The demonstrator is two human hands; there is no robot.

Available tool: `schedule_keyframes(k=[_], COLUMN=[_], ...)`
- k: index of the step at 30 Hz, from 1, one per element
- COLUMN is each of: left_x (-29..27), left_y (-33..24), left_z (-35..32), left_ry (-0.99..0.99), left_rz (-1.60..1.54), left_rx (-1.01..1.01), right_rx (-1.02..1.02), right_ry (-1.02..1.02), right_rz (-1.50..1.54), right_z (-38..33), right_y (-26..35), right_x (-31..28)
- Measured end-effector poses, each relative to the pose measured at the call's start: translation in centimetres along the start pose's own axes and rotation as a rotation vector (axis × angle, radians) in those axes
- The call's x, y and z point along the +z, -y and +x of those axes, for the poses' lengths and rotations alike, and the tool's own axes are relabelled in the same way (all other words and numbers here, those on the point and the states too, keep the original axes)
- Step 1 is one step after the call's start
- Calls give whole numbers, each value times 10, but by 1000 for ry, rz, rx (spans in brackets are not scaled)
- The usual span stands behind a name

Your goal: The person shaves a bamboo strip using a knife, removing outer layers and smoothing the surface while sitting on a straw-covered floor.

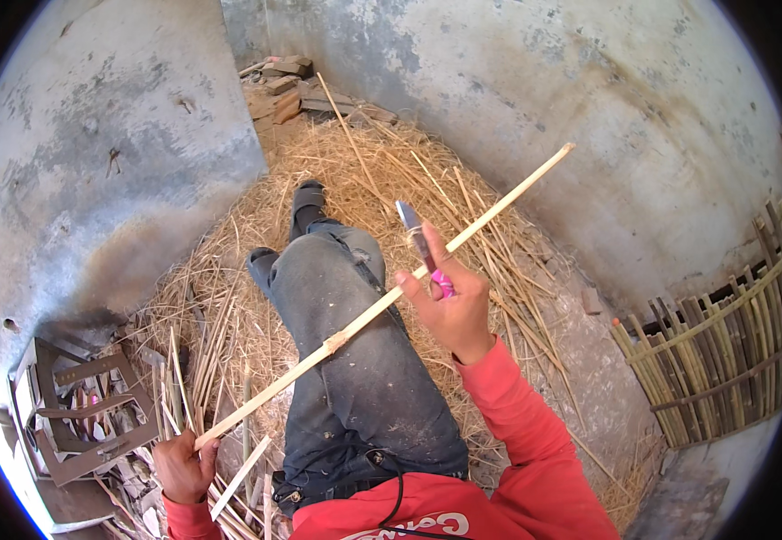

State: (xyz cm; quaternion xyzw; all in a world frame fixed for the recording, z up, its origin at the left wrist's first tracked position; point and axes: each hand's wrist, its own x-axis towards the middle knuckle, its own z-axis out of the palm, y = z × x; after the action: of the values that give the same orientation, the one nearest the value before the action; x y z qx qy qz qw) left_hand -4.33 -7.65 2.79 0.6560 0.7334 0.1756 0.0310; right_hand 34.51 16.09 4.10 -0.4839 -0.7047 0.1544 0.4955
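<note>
A long, pale bamboo strip (269, 389) slants across my thighs, from the lower left up to the right. A darker, rough joint sits partway along it. My left hand (184, 466) is closed around its lower end. Farther up, my right hand (456, 306) grips a knife (420, 241) with a pink handle, its blade pointing up and away from me. The knife crosses the strip, and my right thumb and fingers lie against the strip there. Whether the blade's edge touches the bamboo, I cannot tell.
My outstretched legs (355, 378) lie over straw-like shavings (202, 270). Loose strips (535, 315) lie at the right, others at the left. A metal frame (94, 396) stands lower left, a slatted bamboo panel (724, 351) leans at the right wall. Bricks (287, 67) are piled far off.
</note>
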Motion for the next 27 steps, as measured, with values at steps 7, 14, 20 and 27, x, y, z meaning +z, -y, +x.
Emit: schedule_keyframes(k=[7, 14, 20, 27], left_x=[-14, -15, -10, -22], left_y=[24, 62, 70, 64], left_z=[-12, -31, -38, -30], left_ry=[7, -5, 29, -30], left_rz=[29, 38, -10, 111], left_rx=[-4, -44, -81, -33], right_rx=[1, 65, -11, 102], right_ry=[-192, -175, -567, -288], right_rz=[-41, -80, 31, -96], right_z=[36, 63, 69, 71], right_y=[-58, -106, -67, -71], right_x=[-20, -109, -130, -142])
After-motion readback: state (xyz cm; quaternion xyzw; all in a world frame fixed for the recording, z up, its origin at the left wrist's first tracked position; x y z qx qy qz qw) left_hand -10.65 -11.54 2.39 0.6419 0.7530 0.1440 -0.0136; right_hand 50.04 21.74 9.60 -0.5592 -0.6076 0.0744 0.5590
